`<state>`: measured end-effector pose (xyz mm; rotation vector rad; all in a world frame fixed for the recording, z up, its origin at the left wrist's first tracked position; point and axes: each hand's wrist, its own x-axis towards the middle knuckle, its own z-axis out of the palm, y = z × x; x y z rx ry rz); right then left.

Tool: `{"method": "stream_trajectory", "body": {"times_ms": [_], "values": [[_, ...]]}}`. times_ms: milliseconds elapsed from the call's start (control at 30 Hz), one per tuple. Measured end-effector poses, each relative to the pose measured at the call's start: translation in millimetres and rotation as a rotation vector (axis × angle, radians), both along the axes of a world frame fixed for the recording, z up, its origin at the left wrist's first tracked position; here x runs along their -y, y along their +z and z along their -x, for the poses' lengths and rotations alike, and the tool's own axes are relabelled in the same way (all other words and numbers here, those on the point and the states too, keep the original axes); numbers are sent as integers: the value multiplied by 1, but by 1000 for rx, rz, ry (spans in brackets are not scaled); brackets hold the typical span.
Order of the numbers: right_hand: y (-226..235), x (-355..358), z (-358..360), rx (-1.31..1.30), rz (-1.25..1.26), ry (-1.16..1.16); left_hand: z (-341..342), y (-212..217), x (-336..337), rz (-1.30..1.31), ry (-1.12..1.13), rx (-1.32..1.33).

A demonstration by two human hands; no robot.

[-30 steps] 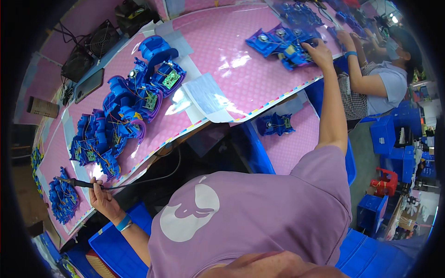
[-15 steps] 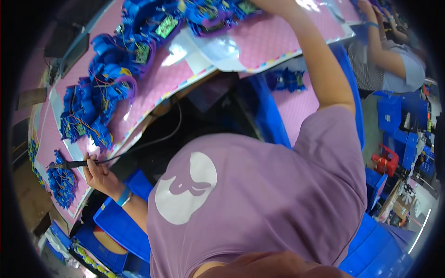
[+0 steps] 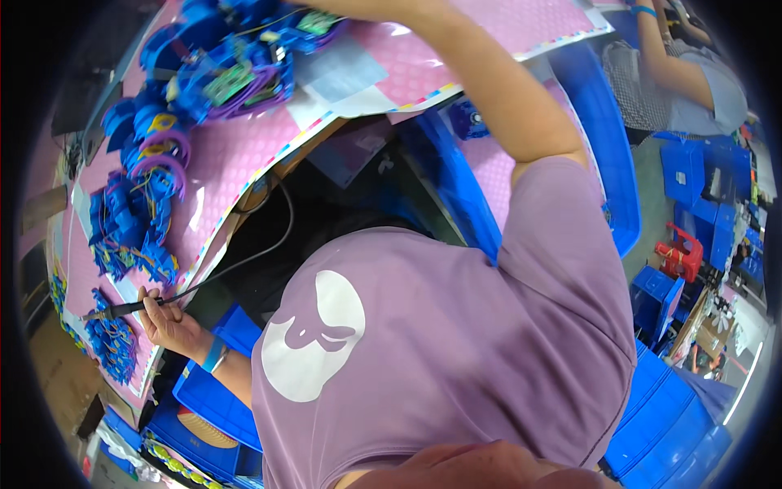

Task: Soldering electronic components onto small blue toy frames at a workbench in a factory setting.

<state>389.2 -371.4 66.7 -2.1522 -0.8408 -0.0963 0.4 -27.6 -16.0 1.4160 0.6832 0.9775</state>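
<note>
Reaching right hand cut off above; left hand (image 3: 167,319) gripping soldering iron (image 3: 122,309).

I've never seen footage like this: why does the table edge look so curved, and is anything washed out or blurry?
Head view: the fisheye lens bends the pink table toward a black rim; glare whitens the paper sheets; the left hand with its black corded tool looks fairly sharp; the right hand runs off the top edge.

A pink-matted workbench (image 3: 236,155) curves past stacked blue plastic crates (image 3: 692,163) on a grey floor (image 3: 652,261).
</note>
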Motion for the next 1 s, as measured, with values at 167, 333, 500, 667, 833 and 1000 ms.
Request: {"method": "stream_trajectory", "body": {"times_ms": [167,333,500,667,833,1000], "values": [[1,-17,28,46,77,-12,7,1,1,4,50,-20],[7,-1,63,539,-305,-29,-2,1,0,-1,14,-28],[7,-16,116,580,-691,83,-5,3,-3,-57,79,-38],[10,-21,189,560,-845,414,-3,-3,-17,-133,-17,-50],[15,-20,235,616,-1009,623,-22,-30,4,-1082,389,-407],[22,-31,237,593,-1041,711,-41,-32,-3,-608,101,-437]]}}
